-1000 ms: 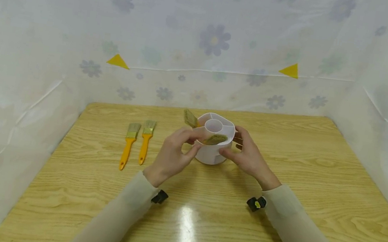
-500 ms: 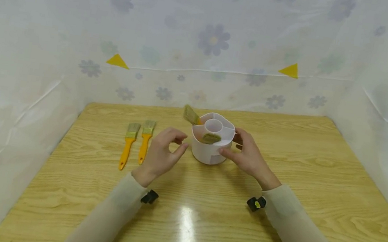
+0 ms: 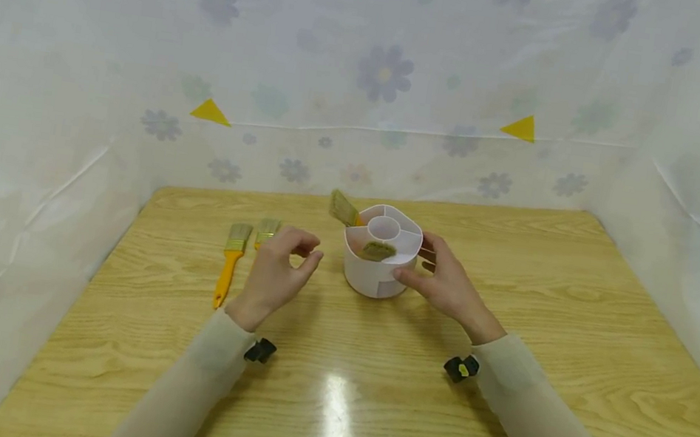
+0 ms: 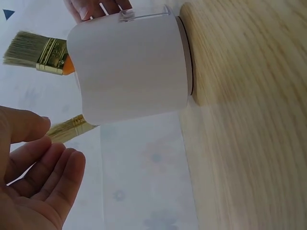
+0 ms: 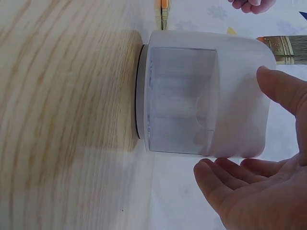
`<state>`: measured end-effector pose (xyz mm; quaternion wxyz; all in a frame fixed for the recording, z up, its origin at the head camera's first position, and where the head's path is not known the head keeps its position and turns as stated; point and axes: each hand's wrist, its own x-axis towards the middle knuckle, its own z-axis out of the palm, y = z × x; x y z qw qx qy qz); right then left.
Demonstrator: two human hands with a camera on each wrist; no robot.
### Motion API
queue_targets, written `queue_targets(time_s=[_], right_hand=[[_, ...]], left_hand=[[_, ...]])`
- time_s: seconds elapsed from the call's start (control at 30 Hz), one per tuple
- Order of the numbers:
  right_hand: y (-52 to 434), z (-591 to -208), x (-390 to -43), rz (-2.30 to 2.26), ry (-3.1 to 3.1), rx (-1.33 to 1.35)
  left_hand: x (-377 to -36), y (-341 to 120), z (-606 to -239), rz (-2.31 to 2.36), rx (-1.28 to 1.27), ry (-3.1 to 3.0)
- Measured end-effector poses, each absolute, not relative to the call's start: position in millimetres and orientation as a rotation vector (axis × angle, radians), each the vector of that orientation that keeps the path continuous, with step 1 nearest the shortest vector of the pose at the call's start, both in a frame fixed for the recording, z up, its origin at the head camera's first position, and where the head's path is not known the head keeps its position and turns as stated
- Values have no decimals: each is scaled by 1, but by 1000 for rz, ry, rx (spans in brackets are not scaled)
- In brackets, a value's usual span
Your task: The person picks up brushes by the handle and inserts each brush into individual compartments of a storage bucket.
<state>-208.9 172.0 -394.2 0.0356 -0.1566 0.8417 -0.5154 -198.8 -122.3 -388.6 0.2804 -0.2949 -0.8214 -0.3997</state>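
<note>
**Right hand on white holder, left hand free beside it**

Right hand (image 3: pixel 448 283) cups the right side of the white holder (image 3: pixel 378 267), thumb on its near wall and fingers curved round the far side; in the right wrist view the thumb tip (image 5: pixel 276 84) touches the wall and the other fingers sit just off it. Left hand (image 3: pixel 275 271) holds nothing: fingers loosely curled, thumb and forefinger close together, hovering just left of the holder and apart from it. In the left wrist view the left fingers (image 4: pixel 45 167) are relaxed, nothing between them.

The holder stands upright on the table (image 3: pixel 501 389), near the middle, closer to the far edge. It is round, split into compartments around a central tube. One brush (image 3: pixel 344 208) leans out of the far-left compartment, bristles up. A second brush (image 3: pixel 377 251) sits in the near compartment, bristles showing at the rim.

Left of the holder, toward the table's left edge, an orange-handled brush (image 3: pixel 228 265) lies flat, bristles toward the far edge. Another brush (image 3: pixel 266 231) lies just beside it, mostly hidden by the left hand.

Flowered plastic sheet (image 3: pixel 384 74) hangs behind and on both sides of the table.
</note>
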Motion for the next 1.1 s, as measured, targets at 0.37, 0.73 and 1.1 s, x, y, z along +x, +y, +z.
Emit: queue_targets(time_s=[0.37, 0.73, 1.1], right_hand=[[160, -356, -186, -1573, 2569, -463], [169, -386, -204, -1601, 2588, -464], [171, -393, -207, -1590, 2621, -498]], left_hand=[[-200, -125, -393, -1071, -725, -2274], [-204, -137, -394, -1108, -611, -2308], [-210, -152, -395, -1120, -550, -2359]])
